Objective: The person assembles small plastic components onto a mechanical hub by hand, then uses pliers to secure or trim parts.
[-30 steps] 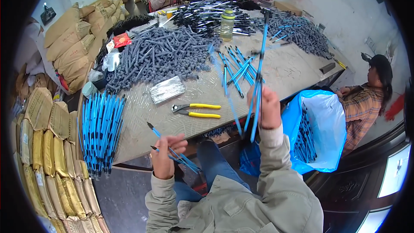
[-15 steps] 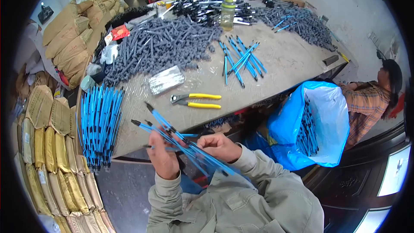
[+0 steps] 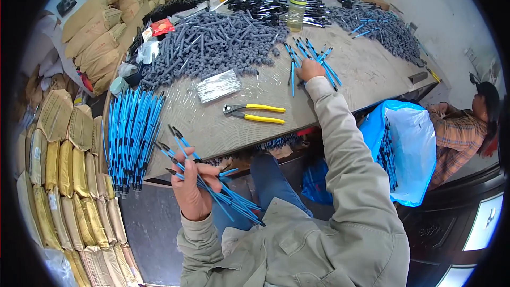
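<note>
A loose bunch of thin blue rods with black ends (image 3: pixel 234 200) is gripped in my left hand (image 3: pixel 195 190), held in front of my body near the table's edge. My right arm stretches over the table, and my right hand (image 3: pixel 311 69) is closed at a small heap of similar blue rods (image 3: pixel 330 73); its fingertips are partly hidden. Between the two hands lie yellow-handled pliers (image 3: pixel 260 113). Behind the pliers sits a clear pack of thin silvery pieces (image 3: pixel 219 86).
Grey plastic parts (image 3: pixel 223 42) form a large heap on the table (image 3: pixel 366 69). A dense stack of blue rods (image 3: pixel 133 138) lies at its left edge. A bottle (image 3: pixel 296 13) stands farther back. To the right is a blue bag (image 3: pixel 411 154) of rods; a person (image 3: pixel 462 133) sits beyond.
My right hand has left the bunch and moved forward to the heap of blue rods on the table. My left hand keeps the bunch, slightly lower. The view has shifted a little.
</note>
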`<state>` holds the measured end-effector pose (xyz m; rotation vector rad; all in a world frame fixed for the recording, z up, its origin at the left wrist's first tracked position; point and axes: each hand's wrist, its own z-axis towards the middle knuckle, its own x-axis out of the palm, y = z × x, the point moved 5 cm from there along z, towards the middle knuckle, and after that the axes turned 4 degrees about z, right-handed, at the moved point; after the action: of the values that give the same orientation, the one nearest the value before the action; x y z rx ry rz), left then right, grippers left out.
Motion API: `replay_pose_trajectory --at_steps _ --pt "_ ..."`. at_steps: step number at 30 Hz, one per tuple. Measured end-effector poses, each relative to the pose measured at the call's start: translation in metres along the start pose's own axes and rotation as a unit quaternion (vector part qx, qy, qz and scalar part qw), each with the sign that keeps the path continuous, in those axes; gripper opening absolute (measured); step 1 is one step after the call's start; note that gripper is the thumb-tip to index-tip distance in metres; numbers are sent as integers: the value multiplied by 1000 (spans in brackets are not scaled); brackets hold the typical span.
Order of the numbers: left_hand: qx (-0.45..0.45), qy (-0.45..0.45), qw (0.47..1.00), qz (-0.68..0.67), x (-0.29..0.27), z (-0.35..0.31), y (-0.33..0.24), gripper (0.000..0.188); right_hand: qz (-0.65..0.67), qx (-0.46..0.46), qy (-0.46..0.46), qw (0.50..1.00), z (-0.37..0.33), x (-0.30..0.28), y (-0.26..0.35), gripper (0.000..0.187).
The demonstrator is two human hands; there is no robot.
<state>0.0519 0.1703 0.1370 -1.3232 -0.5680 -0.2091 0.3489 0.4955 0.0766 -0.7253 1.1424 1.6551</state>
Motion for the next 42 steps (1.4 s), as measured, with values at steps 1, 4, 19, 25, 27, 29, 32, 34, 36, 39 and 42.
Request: replay_pose_trajectory --at_steps 1,4,19,25,27,29,32,34,36,39,42 --pt "-16 -27 999 20 0 -1 2 20 -56 -7 32 998 5 5 1 29" --pt "-34 -56 997 41 -1 -1 3 21 -81 -5 81 993 4 3 6 32" --pt "-36 -2 999 32 0 1 28 20 2 133 -44 990 -25 -33 -72 33" --pt "-87 -40 993 70 -19 11 49 24 350 -30 -99 931 -120 -78 46 7" --pt "-40 -61 994 83 -6 27 42 31 350 -179 -73 917 -167 -102 97 9" --pt "-15 -71 996 44 7 45 39 36 357 -210 -26 910 -200 -102 118 13" --pt "15 -114 993 35 0 54 38 35 368 -286 23 885 -235 -95 148 22" --pt "20 -102 992 65 -10 51 32 35 331 -328 23 884 -250 -93 160 31" --pt "24 -96 992 83 -17 47 25 35 315 -351 19 882 -255 -91 166 35" --pt "-17 -102 991 79 -24 41 25 31 309 -457 -6 834 -270 -89 168 40" --pt "15 -114 992 43 -22 39 28 25 362 -371 10 855 -271 -81 166 42"
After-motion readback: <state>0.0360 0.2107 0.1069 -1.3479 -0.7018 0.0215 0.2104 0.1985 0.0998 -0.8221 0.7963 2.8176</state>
